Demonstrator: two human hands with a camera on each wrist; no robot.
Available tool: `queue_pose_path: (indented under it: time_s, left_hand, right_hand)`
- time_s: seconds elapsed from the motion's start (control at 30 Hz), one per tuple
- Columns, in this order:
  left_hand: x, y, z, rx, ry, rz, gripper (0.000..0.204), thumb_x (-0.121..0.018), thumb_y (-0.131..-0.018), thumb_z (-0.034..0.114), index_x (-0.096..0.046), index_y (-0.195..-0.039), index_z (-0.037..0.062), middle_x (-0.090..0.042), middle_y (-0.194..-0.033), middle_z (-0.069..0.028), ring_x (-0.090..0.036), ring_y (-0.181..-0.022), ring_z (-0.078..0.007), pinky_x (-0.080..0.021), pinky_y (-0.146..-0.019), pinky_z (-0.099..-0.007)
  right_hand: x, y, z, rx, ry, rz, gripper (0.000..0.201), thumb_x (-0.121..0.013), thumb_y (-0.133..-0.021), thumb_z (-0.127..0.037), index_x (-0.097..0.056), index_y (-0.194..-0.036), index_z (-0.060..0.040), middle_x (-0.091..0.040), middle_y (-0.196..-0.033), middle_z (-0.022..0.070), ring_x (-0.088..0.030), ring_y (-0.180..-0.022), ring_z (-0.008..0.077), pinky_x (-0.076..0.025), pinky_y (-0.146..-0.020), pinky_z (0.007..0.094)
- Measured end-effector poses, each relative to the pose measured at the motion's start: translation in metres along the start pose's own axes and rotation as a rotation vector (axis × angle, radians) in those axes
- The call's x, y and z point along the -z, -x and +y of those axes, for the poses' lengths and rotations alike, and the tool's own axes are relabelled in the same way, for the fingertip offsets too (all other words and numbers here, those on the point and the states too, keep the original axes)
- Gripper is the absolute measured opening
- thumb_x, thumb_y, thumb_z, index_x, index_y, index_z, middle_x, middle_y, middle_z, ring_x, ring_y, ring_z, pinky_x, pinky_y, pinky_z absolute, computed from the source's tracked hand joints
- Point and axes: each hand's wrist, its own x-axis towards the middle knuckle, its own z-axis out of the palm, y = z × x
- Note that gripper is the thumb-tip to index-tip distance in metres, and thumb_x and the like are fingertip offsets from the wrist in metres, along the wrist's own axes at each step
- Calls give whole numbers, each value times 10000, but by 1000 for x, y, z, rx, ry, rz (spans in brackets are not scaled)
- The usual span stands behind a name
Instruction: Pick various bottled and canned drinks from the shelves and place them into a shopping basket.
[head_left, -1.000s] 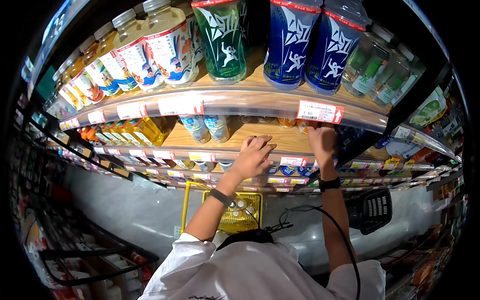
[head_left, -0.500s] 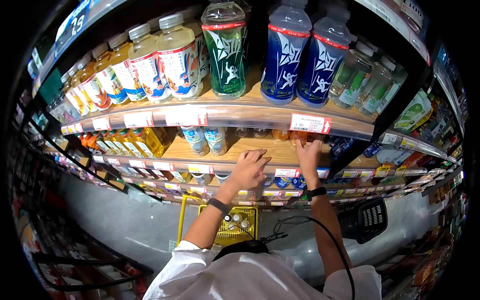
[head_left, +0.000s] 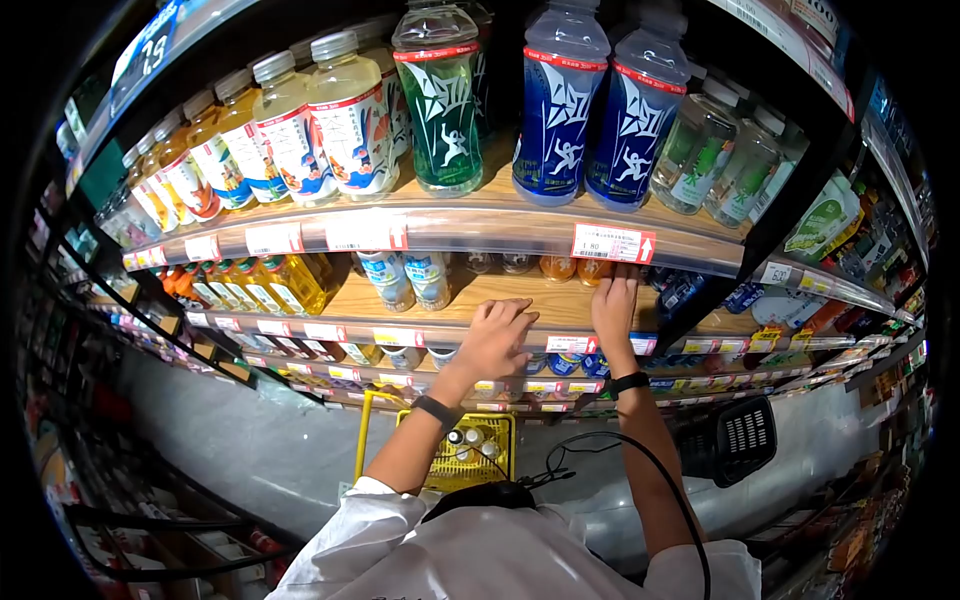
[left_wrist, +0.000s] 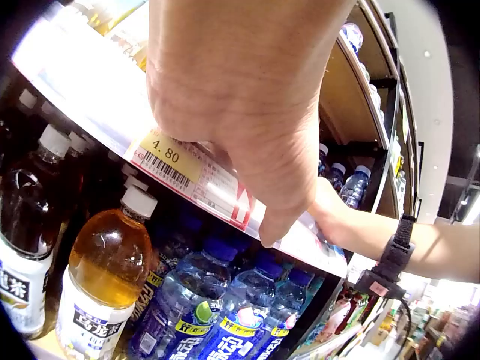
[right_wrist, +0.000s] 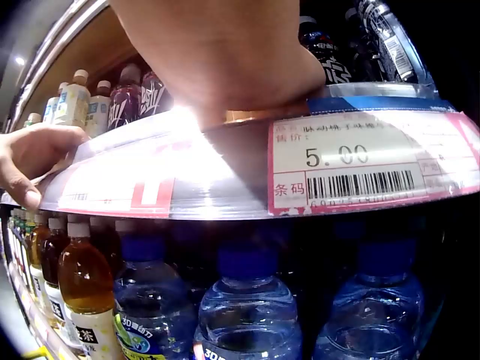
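Observation:
My left hand (head_left: 496,340) rests at the front edge of the lower wooden shelf (head_left: 545,305), fingers loosely spread and holding nothing. In the left wrist view, its thumb (left_wrist: 276,225) lies over the price rail. My right hand (head_left: 614,310) reaches over the same shelf, beneath the upper one, with its fingers close against an orange bottle (head_left: 594,271). The upper shelf's rim covers the fingertips, so I cannot tell whether they grip it. A second orange bottle (head_left: 557,268) stands just left. Across the right wrist view, the right hand (right_wrist: 225,52) hides its own fingers.
Green (head_left: 440,110) and blue sports drinks (head_left: 560,120) fill the upper shelf, behind its price rail (head_left: 470,240). Two white-and-blue bottles (head_left: 387,280) stand left of the hands. Below are a yellow basket (head_left: 510,440) holding bottles and a black basket (head_left: 730,440). A cable (head_left: 660,455) trails by the right arm.
The head view has shifted, showing more of the upper shelf. My right hand has gone from thumb and fingers at the orange bottle to fingers closer together beside it. The left hand stays at the shelf edge.

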Motion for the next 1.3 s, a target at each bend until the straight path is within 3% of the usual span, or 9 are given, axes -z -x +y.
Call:
queue_pose_path:
  time_s: [0.3,0.43,0.53,0.63,0.77,0.97,1.07,1.17,1.3]
  left_hand:
    - [5,4,0,-9,92,-14,731,-797,-786,328,-533,-1412,57,-498,-1472,-178,-418,-1412,-343,-251,-1206,-510]
    - [22,40,29,32,416,120,688,-756,-865,333,-507,-1456,85,-464,-1529,-170,-379,-1463,-360,-175,-1253,-539]
    - [29,103,45,161,748,274,557,-747,-906,142,-550,-1421,62,-539,-1484,-134,-468,-1417,-279,-319,-1190,-451]
    - [26,179,40,502,898,357,437,-710,-947,95,-585,-1360,28,-641,-1340,-103,-594,-1261,-215,-444,-1096,-385]
    - [-20,278,17,917,1094,447,291,-668,-988,68,-611,-1265,5,-698,-1183,-64,-645,-1080,-155,-502,-985,-324]
    - [-139,415,7,1277,1014,432,324,-685,-978,96,-590,-1278,15,-657,-1219,-95,-644,-1120,-190,-506,-991,-338]
    - [-170,464,7,1432,733,133,452,-709,-931,270,-607,-1266,-16,-635,-1263,-209,-630,-1167,-406,-516,-973,-434]
    - [-188,500,8,1427,615,-76,471,-692,-934,288,-607,-1291,-8,-635,-1293,-217,-631,-1156,-417,-523,-960,-452]
    - [-177,522,11,1452,645,-181,458,-677,-947,289,-610,-1300,6,-665,-1267,-196,-651,-1097,-407,-535,-922,-452]
  right_hand:
    - [-7,1,3,-56,-23,30,360,-444,-952,-68,-643,-1219,70,-678,-1003,318,-611,-975,519,-484,-883,532]
    - [-13,2,17,112,-57,151,318,-501,-982,-93,-608,-1231,74,-668,-1082,302,-630,-995,453,-491,-882,484]
    - [9,11,-9,-255,-235,49,273,-556,-1031,-165,-502,-1184,55,-546,-1095,217,-562,-958,351,-455,-930,446]
    - [12,36,-13,316,-128,207,274,-623,-1005,-127,-492,-1166,52,-463,-1158,186,-496,-981,293,-423,-909,411]
    - [-5,132,-20,434,-447,-207,206,-639,-970,-49,-528,-1141,-20,-579,-996,142,-548,-891,277,-426,-843,424]
    - [-66,293,-39,750,-271,-1058,170,-728,-857,-79,-635,-997,-52,-634,-861,123,-622,-819,332,-495,-744,461]
    - [-111,379,-41,106,-95,-1600,469,-710,-902,-203,-600,-1346,-96,-696,-1018,173,-679,-956,368,-545,-798,484]
    - [-160,456,-11,231,69,-1605,673,-733,-887,-302,-488,-1504,-193,-700,-1007,188,-691,-934,383,-556,-812,500]
    - [-199,519,7,228,226,-1592,695,-782,-855,-283,-505,-1474,-128,-716,-1013,238,-689,-930,430,-556,-786,501]
